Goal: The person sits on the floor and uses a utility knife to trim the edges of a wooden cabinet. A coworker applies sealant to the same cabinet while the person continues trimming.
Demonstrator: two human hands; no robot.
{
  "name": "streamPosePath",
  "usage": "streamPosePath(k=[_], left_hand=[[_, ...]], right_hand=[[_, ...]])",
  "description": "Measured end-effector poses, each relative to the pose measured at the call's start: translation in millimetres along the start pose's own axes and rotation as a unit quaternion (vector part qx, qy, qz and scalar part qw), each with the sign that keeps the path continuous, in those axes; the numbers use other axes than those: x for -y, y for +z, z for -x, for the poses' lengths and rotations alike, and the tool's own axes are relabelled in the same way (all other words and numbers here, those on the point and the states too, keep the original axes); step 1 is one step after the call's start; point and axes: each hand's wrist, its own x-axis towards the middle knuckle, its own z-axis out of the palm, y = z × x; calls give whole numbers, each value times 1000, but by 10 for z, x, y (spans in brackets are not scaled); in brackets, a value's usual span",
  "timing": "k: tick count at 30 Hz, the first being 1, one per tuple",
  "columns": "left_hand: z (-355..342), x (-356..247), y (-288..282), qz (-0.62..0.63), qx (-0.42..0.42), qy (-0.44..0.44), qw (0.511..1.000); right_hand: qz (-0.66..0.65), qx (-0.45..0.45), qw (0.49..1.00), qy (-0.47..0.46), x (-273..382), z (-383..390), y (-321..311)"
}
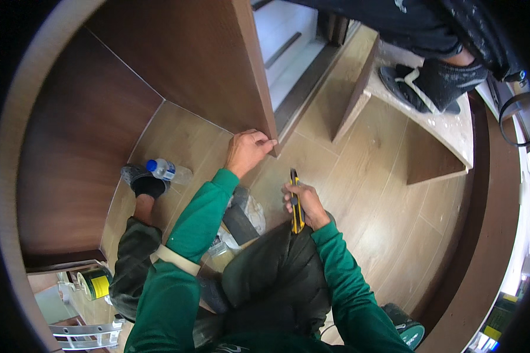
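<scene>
My left hand [248,152] is at the bottom corner of a brown wooden panel [254,82], close to the floor. Its fingers are curled and pressed together against the panel's edge; whatever may be between them is hidden. In my right hand [310,203] is a yellow and black utility knife [297,206], held upright with its tip pointing away from me. The knife is over the floor, apart from the panel. Between my forearms, a dark grey block [240,222] lies beside crumpled clear plastic [254,213].
A clear bottle with a blue cap [166,170] lies by my shoe. At the far right, another person's sandalled foot [421,88] rests on a stained wooden step stool [394,88]. Left, a green and yellow can [95,283] stands near a metal ladder [88,335]. A dark green round object [406,329] sits lower right.
</scene>
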Motion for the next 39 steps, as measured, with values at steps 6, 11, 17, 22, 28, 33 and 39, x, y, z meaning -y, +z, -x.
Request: streamPosePath(k=[6, 11, 17, 22, 28, 33, 39], left_hand=[[-274, -819, -672, 119, -136, 10, 983], [-645, -1520, -1285, 297, -172, 73, 936], [-612, -1225, -1164, 342, -145, 41, 928], [-664, -1440, -1316, 424, -140, 4, 895], [-829, -1989, -1654, 455, -158, 20, 876], [-750, -1926, -1564, 468, -143, -2, 872], [-810, -2314, -1736, 506, -166, -48, 845]], right_hand=[[4, -4, 1000, -13, -115, -14, -4], [-4, -6, 1000, -27, -60, 67, 8], [10, -11, 999, -28, -88, 43, 44], [15, -16, 999, -31, -122, 11, 17], [22, -10, 999, -26, -121, 1, 4], [29, -11, 999, -29, -130, 8, -8], [-21, -11, 999, -23, -127, 18, 5]])
